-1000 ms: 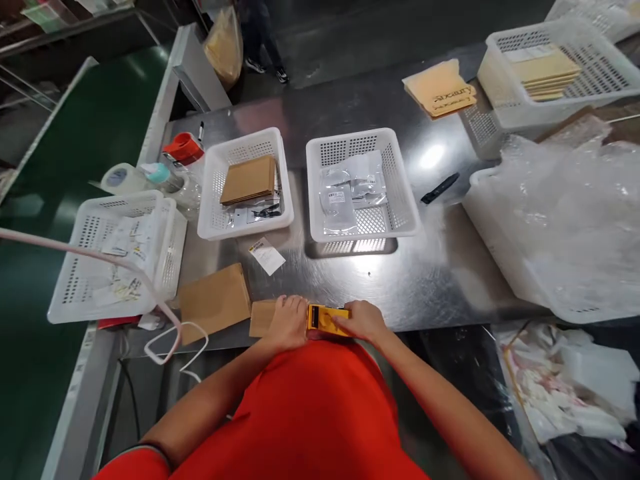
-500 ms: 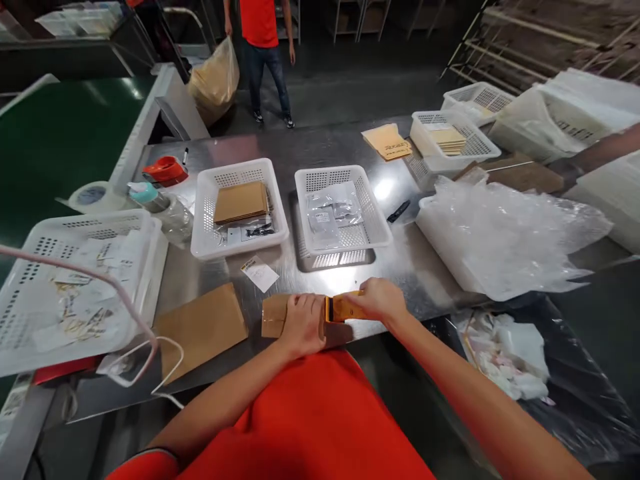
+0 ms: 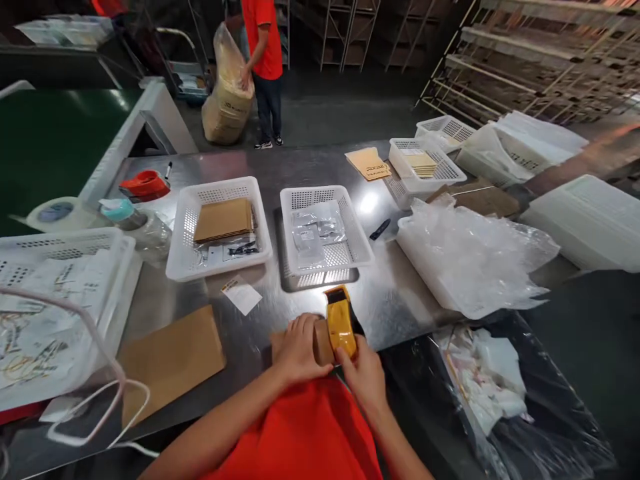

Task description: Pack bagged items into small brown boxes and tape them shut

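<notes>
Steel table (image 3: 400, 300): left hand (image 3: 299, 350) pins small carton (image 3: 320, 341), right hand (image 3: 365, 373) grips yellow tool (image 3: 341, 327); a slip might nick fingers.

- One cam only, head-worn; looks fwd and down from the near edge of the steel worktop (image 3: 280, 170).
- Close to near edge: left hand (image 3: 299, 347) and right hand (image 3: 364, 375) sit low-centre, just below the lens, red shirt filling the bottom.
- Far edge of the worktop upper-mid; beyond it floor, racks, a person (image 3: 263, 60) standing.
- Wide lens, edges bowed; no 2nd view to overlap.
</notes>
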`<state>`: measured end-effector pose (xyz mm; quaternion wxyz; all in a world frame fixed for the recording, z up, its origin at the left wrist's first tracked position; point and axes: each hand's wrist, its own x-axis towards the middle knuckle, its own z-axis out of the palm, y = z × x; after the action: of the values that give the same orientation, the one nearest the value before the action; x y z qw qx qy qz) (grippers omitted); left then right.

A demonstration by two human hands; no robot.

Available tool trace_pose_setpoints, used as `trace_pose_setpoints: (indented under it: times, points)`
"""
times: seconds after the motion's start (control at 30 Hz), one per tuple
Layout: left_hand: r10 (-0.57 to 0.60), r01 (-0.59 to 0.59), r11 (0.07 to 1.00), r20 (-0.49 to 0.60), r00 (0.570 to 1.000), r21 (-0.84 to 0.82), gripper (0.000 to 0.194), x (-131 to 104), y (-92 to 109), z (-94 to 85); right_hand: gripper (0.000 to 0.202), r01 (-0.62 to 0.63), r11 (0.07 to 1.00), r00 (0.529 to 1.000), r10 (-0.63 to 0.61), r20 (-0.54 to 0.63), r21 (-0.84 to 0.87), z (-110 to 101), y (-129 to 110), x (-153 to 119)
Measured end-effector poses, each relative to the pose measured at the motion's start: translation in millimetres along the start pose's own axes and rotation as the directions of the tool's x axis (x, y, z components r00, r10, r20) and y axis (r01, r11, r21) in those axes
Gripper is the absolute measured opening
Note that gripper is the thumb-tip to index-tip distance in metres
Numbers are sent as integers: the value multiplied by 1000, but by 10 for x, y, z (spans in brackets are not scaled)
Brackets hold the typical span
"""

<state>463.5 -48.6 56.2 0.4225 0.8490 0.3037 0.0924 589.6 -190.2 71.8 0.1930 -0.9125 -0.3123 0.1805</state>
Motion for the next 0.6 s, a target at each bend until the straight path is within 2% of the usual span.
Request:
trace_pose_setpoints:
  times: [0.07, 0.13, 0.17, 0.23, 0.3, 0.33, 0.4, 0.43, 0.5, 0.53, 0.57, 0.6]
  points:
    - [9, -9, 993, -2, 1000, -121, 76, 2, 66, 32, 38, -17, 999, 1000, 17, -2, -39, 197, 118, 26]
    - [-42, 41, 932, 7, 999, -359, 76, 22, 93, 19, 41, -49, 983, 999, 46, -24, -174, 190, 427, 211]
    - [-96, 97, 853, 28, 995, -513, 76, 43, 93, 11, 41, -62, 964, 998, 54, -35, -259, 129, 633, 347]
    - [-258, 226, 596, 83, 963, -771, 72, 104, 82, 19, 39, -87, 931, 995, 67, -69, -353, -41, 1055, 660]
    - [-405, 287, 350, 132, 905, -892, 63, 175, 67, 72, 41, -164, 921, 982, 119, -148, -352, -178, 1355, 953]
    - [-458, 292, 282, 139, 878, -914, 59, 209, 59, 113, 45, -203, 933, 968, 146, -204, -298, -207, 1422, 1064]
    - [-525, 292, 233, 133, 841, -928, 50, 273, 39, 214, 54, -191, 974, 953, 154, -262, -121, -155, 1363, 1169]
    - [-546, 295, 235, 125, 829, -926, 48, 304, 27, 269, 57, -125, 992, 965, 119, -233, -14, -78, 1249, 1151]
    - [-588, 319, 253, 117, 801, -913, 44, 372, 1, 373, 56, 71, 985, 995, -58, -86, 158, 145, 917, 985]
    - [-607, 337, 258, 120, 786, -905, 44, 408, -12, 416, 57, 149, 948, 987, -158, 13, 281, 267, 734, 858]
    - [-625, 353, 259, 123, 771, -899, 44, 443, -25, 450, 65, 205, 925, 973, -228, 36, 319, 382, 560, 725]
    - [-630, 360, 261, 125, 766, -896, 44, 476, -42, 474, 85, 274, 923, 956, -291, 24, 269, 480, 408, 604]
